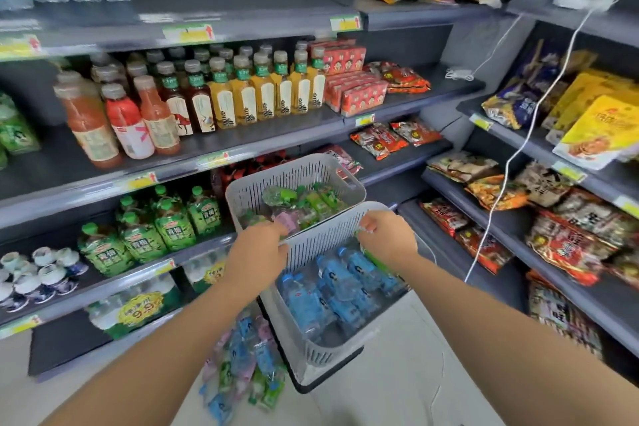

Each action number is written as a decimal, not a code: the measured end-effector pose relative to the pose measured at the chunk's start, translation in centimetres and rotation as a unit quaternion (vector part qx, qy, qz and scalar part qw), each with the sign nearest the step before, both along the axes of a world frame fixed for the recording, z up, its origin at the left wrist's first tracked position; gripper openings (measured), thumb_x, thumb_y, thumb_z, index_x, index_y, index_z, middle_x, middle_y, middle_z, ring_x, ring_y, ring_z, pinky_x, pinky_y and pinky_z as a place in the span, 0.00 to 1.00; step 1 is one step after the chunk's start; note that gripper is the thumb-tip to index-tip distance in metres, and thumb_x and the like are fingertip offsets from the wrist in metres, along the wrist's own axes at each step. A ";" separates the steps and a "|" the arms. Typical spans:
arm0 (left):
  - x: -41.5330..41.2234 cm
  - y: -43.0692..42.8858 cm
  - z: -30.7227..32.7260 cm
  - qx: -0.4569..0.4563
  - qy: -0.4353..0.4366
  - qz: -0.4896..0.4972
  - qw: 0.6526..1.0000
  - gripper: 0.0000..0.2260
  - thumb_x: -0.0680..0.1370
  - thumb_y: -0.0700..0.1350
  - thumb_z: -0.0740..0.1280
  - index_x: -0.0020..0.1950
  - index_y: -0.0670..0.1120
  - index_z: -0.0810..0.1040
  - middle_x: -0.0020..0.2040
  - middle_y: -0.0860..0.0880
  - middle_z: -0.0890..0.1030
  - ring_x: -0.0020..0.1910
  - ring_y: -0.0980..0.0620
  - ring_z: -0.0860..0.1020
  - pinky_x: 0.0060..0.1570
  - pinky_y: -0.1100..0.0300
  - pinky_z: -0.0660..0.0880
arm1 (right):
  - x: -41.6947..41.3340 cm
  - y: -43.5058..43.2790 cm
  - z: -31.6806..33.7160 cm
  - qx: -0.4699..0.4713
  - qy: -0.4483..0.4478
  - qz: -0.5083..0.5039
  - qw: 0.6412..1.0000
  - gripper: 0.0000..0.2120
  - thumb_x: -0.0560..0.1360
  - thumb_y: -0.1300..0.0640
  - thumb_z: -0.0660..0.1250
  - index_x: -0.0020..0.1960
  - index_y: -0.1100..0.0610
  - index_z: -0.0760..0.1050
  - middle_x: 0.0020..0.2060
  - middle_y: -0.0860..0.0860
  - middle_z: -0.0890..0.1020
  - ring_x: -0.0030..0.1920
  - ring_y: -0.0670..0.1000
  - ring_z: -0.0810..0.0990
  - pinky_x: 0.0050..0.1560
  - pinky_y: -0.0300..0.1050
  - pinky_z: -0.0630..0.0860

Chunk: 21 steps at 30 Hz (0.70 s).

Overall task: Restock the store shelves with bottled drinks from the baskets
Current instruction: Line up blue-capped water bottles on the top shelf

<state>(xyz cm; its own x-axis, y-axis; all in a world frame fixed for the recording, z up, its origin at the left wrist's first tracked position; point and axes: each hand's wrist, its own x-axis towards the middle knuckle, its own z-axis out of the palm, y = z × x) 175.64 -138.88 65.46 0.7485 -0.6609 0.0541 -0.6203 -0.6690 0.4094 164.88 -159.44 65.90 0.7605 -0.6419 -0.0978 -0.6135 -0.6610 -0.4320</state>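
Both hands gripped the far rim of the near basket point(321, 353): left hand point(257, 247) and right hand point(389, 235) were closed on it. Blue bottles point(332, 294) lay inside. The far basket point(294, 180), just behind, held green bottles point(311, 202).

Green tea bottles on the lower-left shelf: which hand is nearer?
Left. The left hand grips the near basket rim at its left end, just right of the green tea bottles. The right hand grips the same rim farther right.
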 end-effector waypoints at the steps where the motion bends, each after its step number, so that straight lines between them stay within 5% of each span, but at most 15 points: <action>1: -0.4 -1.5 -1.0 0.007 0.009 0.003 1.000 0.11 0.78 0.44 0.65 0.58 0.42 0.79 0.55 0.45 0.81 0.54 0.46 0.78 0.54 0.51 0.76 | -0.2 -1.3 -0.9 0.000 0.016 0.000 1.000 0.09 0.73 0.55 0.65 0.52 0.50 0.80 0.50 0.49 0.82 0.52 0.55 0.80 0.49 0.47 0.78; 7: -2.3 -9.4 -7.5 0.076 0.076 0.005 0.994 0.08 0.79 0.46 0.64 0.52 0.42 0.79 0.47 0.47 0.80 0.42 0.48 0.78 0.41 0.56 0.74 | -1.2 -8.3 -6.8 0.021 0.098 0.015 0.995 0.08 0.73 0.51 0.64 0.48 0.50 0.80 0.46 0.49 0.83 0.49 0.56 0.81 0.47 0.48 0.80; 14: -2.8 -13.8 -15.5 0.143 0.159 0.031 0.976 0.11 0.79 0.48 0.63 0.57 0.45 0.78 0.54 0.46 0.80 0.52 0.47 0.79 0.50 0.51 0.77 | -1.1 -13.0 -13.6 0.053 0.187 0.033 0.980 0.15 0.74 0.59 0.61 0.59 0.54 0.77 0.55 0.54 0.82 0.54 0.58 0.80 0.54 0.50 0.79; 19: -1.9 -16.0 -19.9 0.161 0.270 0.077 0.946 0.22 0.79 0.55 0.61 0.67 0.43 0.71 0.57 0.45 0.78 0.54 0.45 0.78 0.51 0.52 0.77 | 0.7 -14.0 -18.1 0.081 0.216 0.034 0.972 0.20 0.73 0.54 0.66 0.63 0.57 0.73 0.58 0.57 0.78 0.58 0.59 0.78 0.54 0.48 0.77; 21: -1.5 -16.8 -21.6 0.125 0.344 0.124 0.922 0.26 0.79 0.59 0.59 0.70 0.44 0.66 0.51 0.48 0.78 0.51 0.45 0.77 0.49 0.54 0.75 | 1.7 -14.2 -19.7 0.084 0.226 0.021 0.970 0.24 0.72 0.51 0.68 0.65 0.58 0.69 0.60 0.58 0.75 0.60 0.60 0.75 0.57 0.49 0.75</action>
